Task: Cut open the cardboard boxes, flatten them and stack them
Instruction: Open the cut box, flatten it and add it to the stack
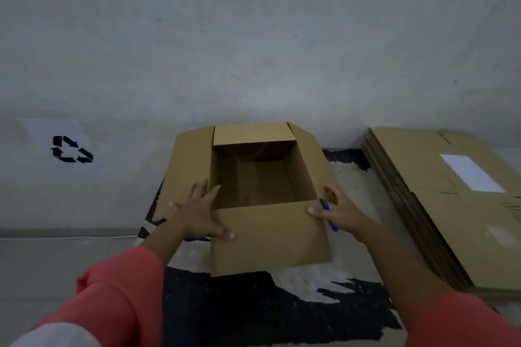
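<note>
- Now, the left hand (201, 213) lies flat, fingers spread, holding nothing, and presses the left flap at the near-left corner.
- The cardboard box (270, 236) sits open between both hands, its long axis running away from them; its floor is too dim to read.
- The right hand (338, 213) touches the near-right corner and grips a blue cutter (328, 214); the blade is hidden.
- The flattened stack (439, 220) lies beyond the right hand, cut off at the frame edge.

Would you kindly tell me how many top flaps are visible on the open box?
4: far flap by the wall, left flap under the left hand, right flap beside the right hand holding a blue cutter, near flap under both thumbs. Bottom flaps are hidden.
</note>
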